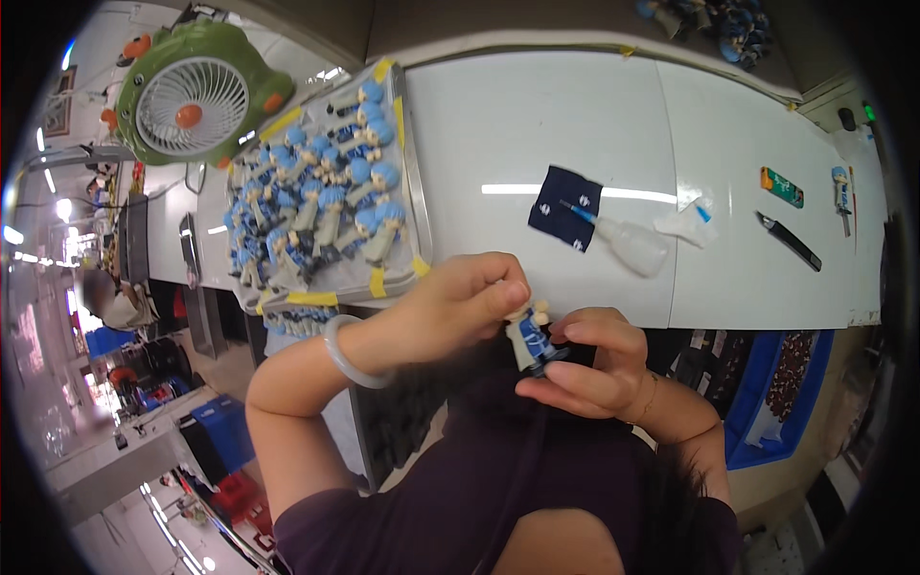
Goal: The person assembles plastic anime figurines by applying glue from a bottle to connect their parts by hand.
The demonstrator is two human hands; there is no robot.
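Observation:
Just off the table's near edge, both my hands hold one small toy figurine (530, 342) with a blue and cream body and dark feet. Its upper end is pinched by my left hand (476, 295), whose fingers cover most of the head. My right hand (602, 362) curls its thumb and fingers round the lower body and feet. Left of my hands lies a shallow tray (419, 216), edged with yellow tape and packed with similar blue-haired figurines (316, 192). A white squeeze bottle (632, 247) rests on its side, its nozzle across a dark navy square (561, 230).
Crumpled white tissue (682, 226) lies beside the bottle. Farther right are a black cutter knife (790, 241), a small green-and-orange item (782, 187) and another figurine (843, 196). A green fan (190, 96) stands behind the tray. Below right sits a blue crate (810, 383).

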